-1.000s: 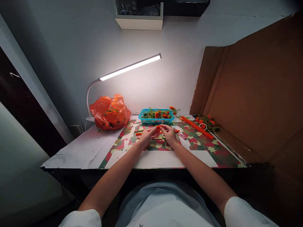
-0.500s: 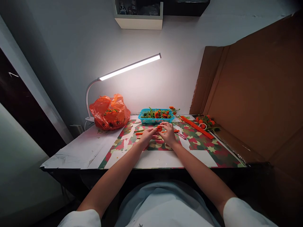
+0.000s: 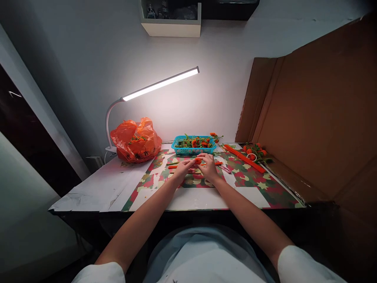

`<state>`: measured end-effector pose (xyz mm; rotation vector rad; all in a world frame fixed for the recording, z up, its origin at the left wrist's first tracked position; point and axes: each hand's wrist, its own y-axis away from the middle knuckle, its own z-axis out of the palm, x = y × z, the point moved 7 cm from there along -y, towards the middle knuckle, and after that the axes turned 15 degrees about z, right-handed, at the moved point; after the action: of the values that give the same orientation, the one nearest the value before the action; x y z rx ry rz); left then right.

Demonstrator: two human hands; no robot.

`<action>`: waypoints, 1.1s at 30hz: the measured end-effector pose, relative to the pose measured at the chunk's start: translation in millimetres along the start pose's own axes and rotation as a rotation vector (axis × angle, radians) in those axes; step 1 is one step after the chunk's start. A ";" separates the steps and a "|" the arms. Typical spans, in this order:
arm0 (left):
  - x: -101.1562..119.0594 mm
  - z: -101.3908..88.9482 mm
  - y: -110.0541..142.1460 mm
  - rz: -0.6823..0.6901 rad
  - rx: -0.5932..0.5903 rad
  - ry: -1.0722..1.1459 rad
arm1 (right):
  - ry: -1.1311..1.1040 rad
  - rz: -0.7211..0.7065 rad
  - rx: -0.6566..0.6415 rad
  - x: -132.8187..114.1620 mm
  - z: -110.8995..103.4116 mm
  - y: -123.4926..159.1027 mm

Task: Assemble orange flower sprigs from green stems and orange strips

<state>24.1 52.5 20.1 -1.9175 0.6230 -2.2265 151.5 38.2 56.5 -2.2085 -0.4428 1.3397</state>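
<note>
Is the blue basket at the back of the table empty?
No, the blue basket holds green stems and orange flowers, some poking out past its right side.

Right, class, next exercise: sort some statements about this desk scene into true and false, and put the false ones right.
1. The left hand and right hand both hold the small orange piece. True.
2. The lamp is switched off. False: it is lit.
3. The orange bag is left of the blue basket. True.
4. The blue basket is empty. False: orange flowers with green stems lie in it.
5. The long orange strips are inside the orange bag. False: they lie on the table, right of the basket.
</note>
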 end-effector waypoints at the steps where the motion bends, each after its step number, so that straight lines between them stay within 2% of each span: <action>1: -1.0 -0.1 -0.2 -0.008 0.004 0.010 | 0.004 -0.003 0.002 -0.2 -0.1 0.2; 10: -2.9 -3.3 0.5 -0.051 0.076 0.010 | 0.068 -0.038 0.032 1.4 -0.6 0.3; 15: 3.7 -1.5 -0.7 0.026 0.049 -0.039 | 0.094 -0.057 0.042 -2.0 -1.5 2.1; 20: 8.1 -8.2 -2.9 0.111 0.141 -0.037 | 0.081 -0.068 0.124 -8.7 -8.9 4.5; 23: 11.4 -10.3 -4.3 0.168 0.163 -0.059 | 0.017 -0.033 0.153 -7.9 -13.3 3.3; 33: 28.8 -2.4 -2.1 0.392 0.075 -0.310 | -0.244 0.258 0.030 18.7 -3.5 -3.7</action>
<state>16.9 44.5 47.0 -1.8565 0.7723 -1.6555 163.1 50.1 46.6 -2.1404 -0.2252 1.7511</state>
